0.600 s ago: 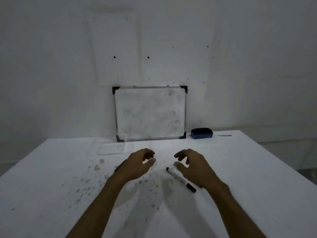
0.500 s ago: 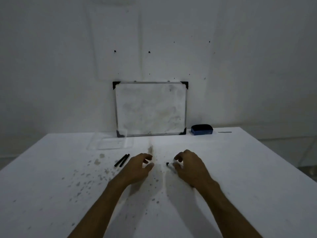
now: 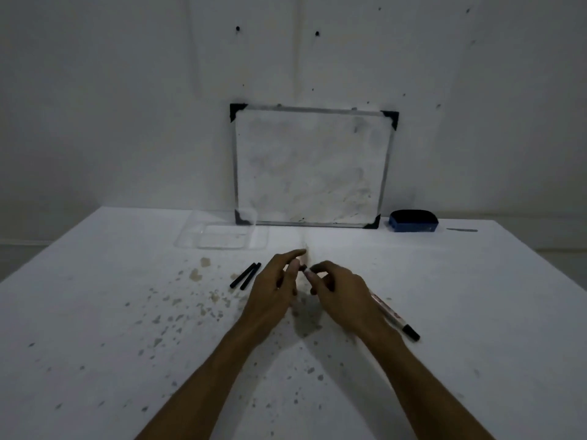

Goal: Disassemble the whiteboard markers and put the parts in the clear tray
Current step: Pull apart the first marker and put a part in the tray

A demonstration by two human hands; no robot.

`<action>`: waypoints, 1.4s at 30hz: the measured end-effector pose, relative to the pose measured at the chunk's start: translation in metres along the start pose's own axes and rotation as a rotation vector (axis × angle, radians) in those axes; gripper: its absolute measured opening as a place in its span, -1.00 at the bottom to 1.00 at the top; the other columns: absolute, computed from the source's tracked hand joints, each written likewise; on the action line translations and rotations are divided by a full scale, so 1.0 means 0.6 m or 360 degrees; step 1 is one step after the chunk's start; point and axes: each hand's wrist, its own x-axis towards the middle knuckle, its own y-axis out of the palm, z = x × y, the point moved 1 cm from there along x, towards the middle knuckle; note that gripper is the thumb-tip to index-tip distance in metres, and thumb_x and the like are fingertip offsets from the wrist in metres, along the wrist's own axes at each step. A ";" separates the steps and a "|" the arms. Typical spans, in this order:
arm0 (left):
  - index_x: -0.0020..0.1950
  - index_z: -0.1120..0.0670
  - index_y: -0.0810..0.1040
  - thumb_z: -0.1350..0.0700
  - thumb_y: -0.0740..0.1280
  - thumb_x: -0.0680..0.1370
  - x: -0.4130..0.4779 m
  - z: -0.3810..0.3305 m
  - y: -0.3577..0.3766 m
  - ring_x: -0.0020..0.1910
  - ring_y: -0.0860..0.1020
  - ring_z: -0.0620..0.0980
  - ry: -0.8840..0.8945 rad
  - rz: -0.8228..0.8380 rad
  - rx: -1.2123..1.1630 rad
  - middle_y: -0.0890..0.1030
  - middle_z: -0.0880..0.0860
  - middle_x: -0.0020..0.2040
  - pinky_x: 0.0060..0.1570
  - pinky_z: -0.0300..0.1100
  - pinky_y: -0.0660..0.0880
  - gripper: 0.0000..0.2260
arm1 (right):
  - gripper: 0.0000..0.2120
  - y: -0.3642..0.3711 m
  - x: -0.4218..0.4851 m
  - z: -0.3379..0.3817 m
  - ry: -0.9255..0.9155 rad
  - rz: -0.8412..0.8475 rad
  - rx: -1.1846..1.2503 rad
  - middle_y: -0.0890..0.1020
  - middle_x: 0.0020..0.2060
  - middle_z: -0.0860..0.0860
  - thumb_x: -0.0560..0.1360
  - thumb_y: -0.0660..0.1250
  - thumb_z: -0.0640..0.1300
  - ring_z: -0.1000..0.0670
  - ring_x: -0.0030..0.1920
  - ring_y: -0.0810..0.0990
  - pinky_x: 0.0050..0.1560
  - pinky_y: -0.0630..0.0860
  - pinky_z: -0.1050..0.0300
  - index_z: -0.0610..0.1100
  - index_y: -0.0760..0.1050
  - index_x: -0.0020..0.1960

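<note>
Hands occupy the middle of my view, both raised slightly above the white table (image 3: 444,312). I note the right hand (image 3: 343,293) curled around a whiteboard marker (image 3: 392,314), whose white barrel runs under the palm and emerges behind the wrist, ending in a black end piece near the table surface. The marker's forward end shows as a small pale tip between the two hands. The left hand (image 3: 273,290) is brought up against that tip, thumb and fingers pinched towards it; I cannot tell whether they actually grip it or only touch it (the contact point is small and dim).

To the left of the left hand, two black marker parts (image 3: 246,275) lie side by side on the table, touching or nearly so, angled towards the far right. Beyond them, the clear tray (image 3: 222,239) sits near the table's far edge; I see nothing distinct inside it, though its transparency makes this uncertain.

A small whiteboard (image 3: 311,166) with black corner caps leans upright against the wall at the back, its lower left corner just behind the tray. A blue eraser (image 3: 413,221) rests on the table to the right of the board. Grey and brownish stains (image 3: 197,274) speckle the table's left half and the area beneath the forearms.
</note>
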 end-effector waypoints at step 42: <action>-0.20 0.03 0.41 -0.14 0.03 0.74 -0.013 -0.012 0.031 -0.51 0.31 -0.19 -0.0312 0.0131 0.0109 0.39 -0.12 -0.44 -0.46 -0.35 0.31 -0.58 | -0.59 0.038 0.000 -0.017 0.0274 -0.0142 0.1499 0.59 -0.44 -0.03 0.67 0.27 0.05 0.05 -0.47 0.53 -0.44 0.48 0.24 -0.30 0.56 -0.08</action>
